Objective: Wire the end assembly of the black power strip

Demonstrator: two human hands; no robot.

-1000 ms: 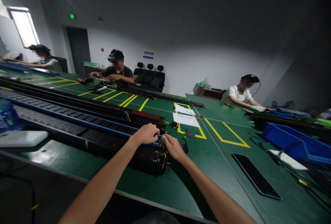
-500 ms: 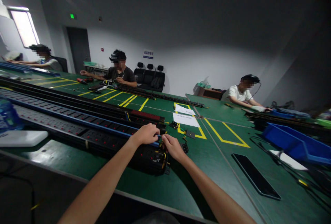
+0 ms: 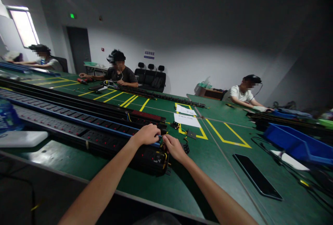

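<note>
Both my hands meet over the near end of a long blue-edged black strip with red dots, which looks like a socket strip. My left hand is closed at its end, fingers curled, and what they hold is hidden. Close beside it, my right hand is pinched, with thumb and finger by the strip's open end; a small bluish bit shows between the hands, too small to name. Just below lies another black strip end with yellow wire coming out of it.
Small black parts with wires and paper sheets lie beyond my right hand. A phone, cables and a blue bin are at right. A white case is at left. Several people sit across the green table.
My hands stay in almost the same place and pose. Across the table, the person in dark clothing has lowered a hand and leaned slightly left.
</note>
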